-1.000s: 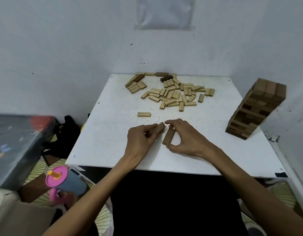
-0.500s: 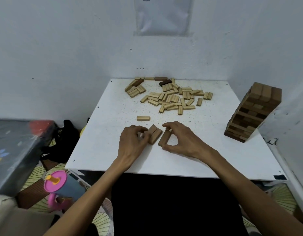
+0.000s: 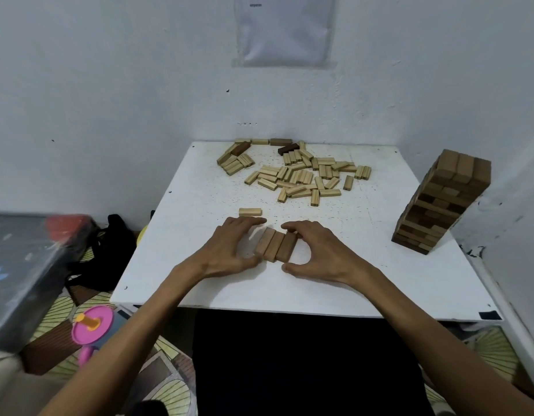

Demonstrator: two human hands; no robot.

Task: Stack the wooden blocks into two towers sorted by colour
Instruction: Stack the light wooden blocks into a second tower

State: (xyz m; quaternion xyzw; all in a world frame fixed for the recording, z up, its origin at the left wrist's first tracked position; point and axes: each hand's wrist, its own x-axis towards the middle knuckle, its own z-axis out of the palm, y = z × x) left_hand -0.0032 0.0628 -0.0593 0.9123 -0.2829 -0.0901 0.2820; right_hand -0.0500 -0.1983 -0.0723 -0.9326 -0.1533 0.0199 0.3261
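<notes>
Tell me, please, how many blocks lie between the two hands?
3, side by side on the table: left block by the left hand, middle block, right block pinched by the right hand. More may be hidden.

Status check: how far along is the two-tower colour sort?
Done: the dark brown wooden block tower stands at the white table's right edge. In hand: left hand and right hand square up a row of three wooden blocks, apparently the second tower's base. Left: the scattered pile of light wooden blocks, with a few dark ones among it, and one lone light block.
</notes>
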